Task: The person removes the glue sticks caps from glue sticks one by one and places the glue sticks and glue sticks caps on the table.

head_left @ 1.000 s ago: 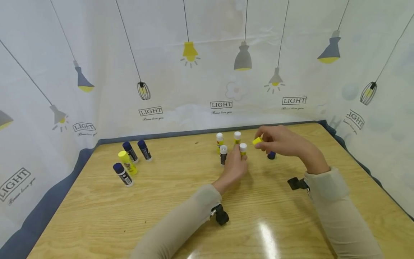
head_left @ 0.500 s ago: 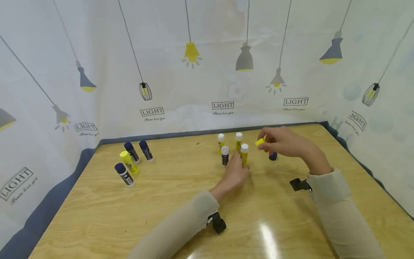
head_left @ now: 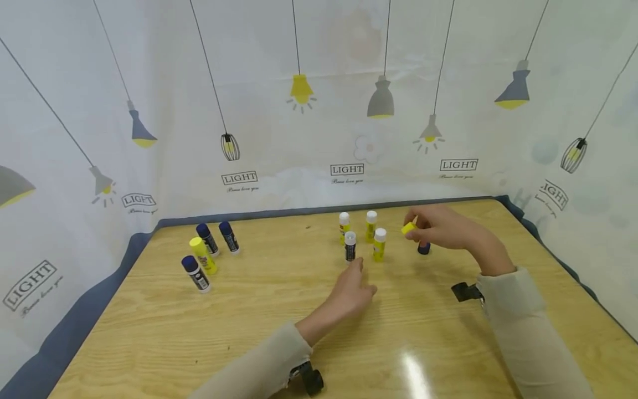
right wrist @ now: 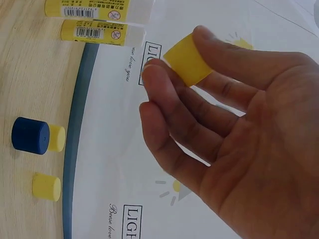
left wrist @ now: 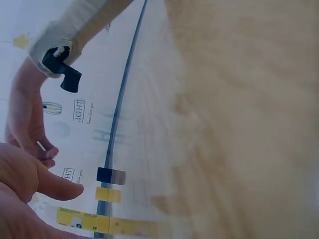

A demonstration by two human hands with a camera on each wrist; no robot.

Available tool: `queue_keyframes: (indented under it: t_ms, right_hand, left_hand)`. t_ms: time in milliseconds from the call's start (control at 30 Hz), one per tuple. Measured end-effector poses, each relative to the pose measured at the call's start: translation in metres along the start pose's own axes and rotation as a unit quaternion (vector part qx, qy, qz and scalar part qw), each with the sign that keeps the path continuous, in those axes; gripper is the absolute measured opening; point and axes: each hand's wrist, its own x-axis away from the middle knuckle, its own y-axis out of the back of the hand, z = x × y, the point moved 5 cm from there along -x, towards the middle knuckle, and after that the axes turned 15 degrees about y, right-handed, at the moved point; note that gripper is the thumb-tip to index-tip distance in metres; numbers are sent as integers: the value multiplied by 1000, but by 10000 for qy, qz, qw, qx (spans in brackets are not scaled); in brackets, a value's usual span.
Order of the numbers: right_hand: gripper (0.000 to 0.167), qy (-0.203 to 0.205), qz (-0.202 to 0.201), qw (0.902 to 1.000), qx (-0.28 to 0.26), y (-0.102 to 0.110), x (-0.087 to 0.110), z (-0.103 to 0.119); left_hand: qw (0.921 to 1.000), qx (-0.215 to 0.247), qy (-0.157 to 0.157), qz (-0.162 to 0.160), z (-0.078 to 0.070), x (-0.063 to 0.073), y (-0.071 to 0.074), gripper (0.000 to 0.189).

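Note:
My right hand [head_left: 443, 227] pinches a yellow glue stick cap [right wrist: 188, 59] between thumb and fingers, raised over the table. My left hand [head_left: 346, 291] holds nothing; its fingers reach toward the dark-labelled glue stick [head_left: 350, 247], fingertips just in front of its base. Beside that one stand a front yellow glue stick [head_left: 379, 246], a back yellow one [head_left: 371, 227] and another yellow one [head_left: 344, 226], all upright with white tops and no coloured caps. Under my right hand a dark blue cap [right wrist: 30, 135] sits on the table near two yellow caps [right wrist: 46, 186].
At the left stand capped glue sticks: a yellow one [head_left: 203, 256] among blue-capped ones [head_left: 196, 274]. A wood-grain table [head_left: 149, 338] carries everything. A white curtain [head_left: 279, 133] printed with lamps borders its back and sides.
My left hand has let go of the front yellow glue stick and drawn back toward me and left. My right hand still pinches the yellow cap in about the same place.

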Motion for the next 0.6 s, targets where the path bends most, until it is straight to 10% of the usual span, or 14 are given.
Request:
queue_keyframes:
  t_ms: [333, 600]
  right_hand:
    - [30, -518, 22, 9986, 37, 6, 15, -17]
    - [32, -795, -48, 9965, 262, 18, 23, -28]
  left_hand:
    - [9989, -2, -35, 472, 17, 27, 29, 69]
    - [9990, 368, -133, 215, 34, 34, 77, 52]
